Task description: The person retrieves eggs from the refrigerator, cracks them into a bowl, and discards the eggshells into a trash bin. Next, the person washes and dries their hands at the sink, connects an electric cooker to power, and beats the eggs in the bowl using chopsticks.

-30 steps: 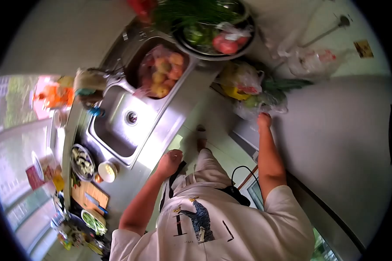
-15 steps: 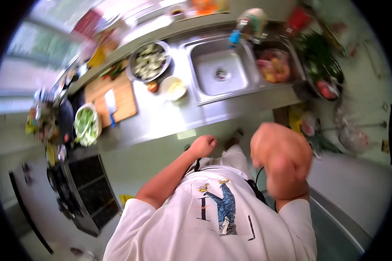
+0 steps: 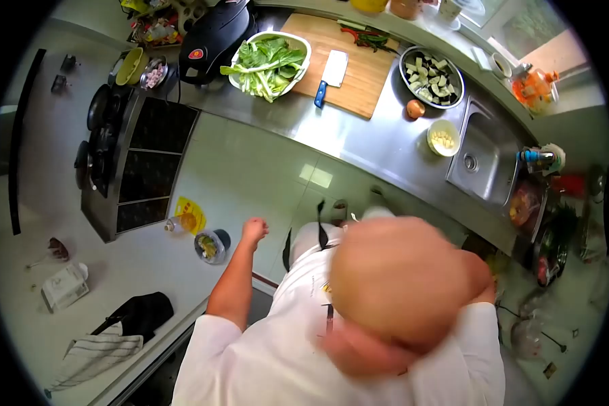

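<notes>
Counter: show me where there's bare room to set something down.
Bare: the counter along its front edge, between basket and small bowl; the board between cleaver and steel bowl. Crowded: around the onion, close to both bowls, and basket beside black appliance.

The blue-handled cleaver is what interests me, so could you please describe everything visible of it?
The cleaver has a broad, pale, metallic-looking blade and a blue handle. It lies flat on the wooden-looking cutting board, handle toward the person's side of the counter. The handle's end reaches about to the board's edge; any overhang is hard to tell. Neither the left hand nor the blurred right hand touches it.
</notes>
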{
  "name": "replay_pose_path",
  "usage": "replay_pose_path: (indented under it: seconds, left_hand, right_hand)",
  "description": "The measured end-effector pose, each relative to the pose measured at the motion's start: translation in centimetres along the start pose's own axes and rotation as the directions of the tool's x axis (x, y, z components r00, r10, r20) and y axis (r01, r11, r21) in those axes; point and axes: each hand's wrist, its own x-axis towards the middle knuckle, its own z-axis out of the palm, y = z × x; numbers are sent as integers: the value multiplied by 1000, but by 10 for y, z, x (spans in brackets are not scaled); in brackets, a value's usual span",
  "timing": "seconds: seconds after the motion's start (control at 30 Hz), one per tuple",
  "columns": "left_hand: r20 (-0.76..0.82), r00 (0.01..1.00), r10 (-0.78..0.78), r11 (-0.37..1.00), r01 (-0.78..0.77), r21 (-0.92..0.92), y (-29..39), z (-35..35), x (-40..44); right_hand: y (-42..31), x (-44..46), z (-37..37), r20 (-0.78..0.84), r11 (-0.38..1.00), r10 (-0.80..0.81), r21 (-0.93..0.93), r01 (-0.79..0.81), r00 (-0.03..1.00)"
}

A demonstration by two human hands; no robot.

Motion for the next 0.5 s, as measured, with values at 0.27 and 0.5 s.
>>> replay_pose_path:
  seconds: [0.27,0.5]
  left_hand:
    - [43,989,142,981,-134,-142,75,0,19]
    - [-27,685,728,660,-690,297,234,4,49]
  right_hand:
    - [223,-84,-37,17,413,893,-432,-802,451]
    - [340,-67,-60,-82,71,993,-132,-989,82]
